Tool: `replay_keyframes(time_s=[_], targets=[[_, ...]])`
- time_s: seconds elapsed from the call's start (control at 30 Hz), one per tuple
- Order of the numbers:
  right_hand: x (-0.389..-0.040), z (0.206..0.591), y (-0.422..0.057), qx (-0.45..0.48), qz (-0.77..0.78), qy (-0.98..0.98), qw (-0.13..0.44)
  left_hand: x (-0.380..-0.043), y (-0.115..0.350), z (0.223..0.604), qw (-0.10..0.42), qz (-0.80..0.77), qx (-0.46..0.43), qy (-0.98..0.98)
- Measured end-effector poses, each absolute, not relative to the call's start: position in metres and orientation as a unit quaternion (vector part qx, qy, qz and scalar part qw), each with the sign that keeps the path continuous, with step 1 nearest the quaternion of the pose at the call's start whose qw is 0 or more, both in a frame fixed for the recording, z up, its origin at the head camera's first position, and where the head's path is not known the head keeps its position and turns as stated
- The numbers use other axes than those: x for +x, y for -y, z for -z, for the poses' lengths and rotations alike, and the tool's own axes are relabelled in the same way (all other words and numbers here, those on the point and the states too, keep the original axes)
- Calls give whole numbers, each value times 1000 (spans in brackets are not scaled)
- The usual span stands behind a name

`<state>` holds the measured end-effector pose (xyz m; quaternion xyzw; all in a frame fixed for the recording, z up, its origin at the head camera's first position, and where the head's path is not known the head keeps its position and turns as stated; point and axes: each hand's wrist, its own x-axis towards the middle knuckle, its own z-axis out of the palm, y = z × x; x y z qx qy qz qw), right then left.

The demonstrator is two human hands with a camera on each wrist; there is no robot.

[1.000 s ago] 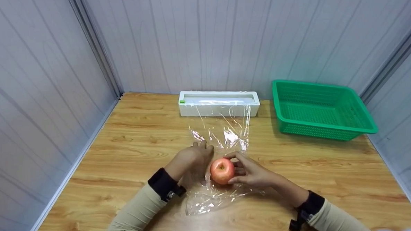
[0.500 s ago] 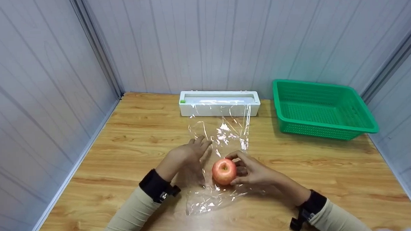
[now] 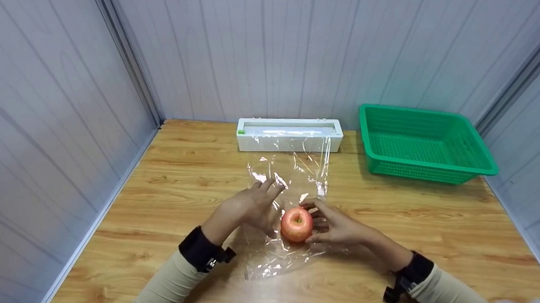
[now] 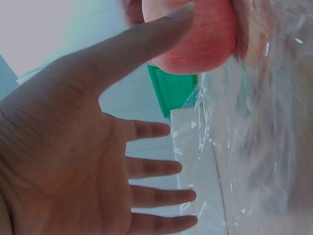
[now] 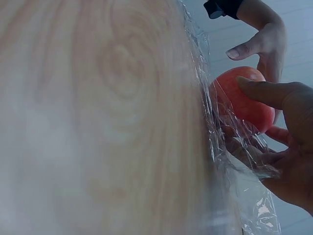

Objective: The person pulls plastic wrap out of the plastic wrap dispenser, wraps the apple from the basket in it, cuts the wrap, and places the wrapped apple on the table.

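Observation:
A red apple [image 3: 296, 225] sits stem up on a sheet of clear plastic wrap [image 3: 275, 264] in the head view. My right hand [image 3: 339, 226] grips its right side, the thumb [image 5: 264, 93] on the near side and the fingers curled behind. My left hand [image 3: 250, 211] is just left of the apple, over the wrap, with its fingers [image 4: 151, 167] straight and spread in the left wrist view. There, the left thumb overlaps the apple. The wrap runs back to a white cling-film dispenser [image 3: 290, 144] with a green slider at its left end.
A green plastic basket [image 3: 430, 165] stands at the back right of the wooden table [image 3: 163, 220]. Pale panel walls [image 3: 270, 51] enclose the back and both sides, and the dispenser is close to the back wall.
My left hand has drawn left from beside the apple, its fingers spreading, then come slightly back toward it. My right hand keeps hold of the apple, which sits slightly further right.

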<state>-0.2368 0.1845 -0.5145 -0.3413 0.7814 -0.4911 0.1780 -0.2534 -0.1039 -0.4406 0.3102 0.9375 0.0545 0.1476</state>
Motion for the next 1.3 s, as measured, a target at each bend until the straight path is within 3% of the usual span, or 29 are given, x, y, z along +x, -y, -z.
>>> replay_keyframes(time_s=[0.4, 0.8, 1.3], targets=[[-221, 508, -219, -362, 396, -841, 73, -248, 124, 445, 133, -74, 344, -926], [-216, 506, -232, -362, 342, -866, 53, -246, 131, 450, 142, -66, 357, -921], [-207, 500, -233, -393, 229, -889, 45, -211, 110, 446, 202, -1, 323, -925]])
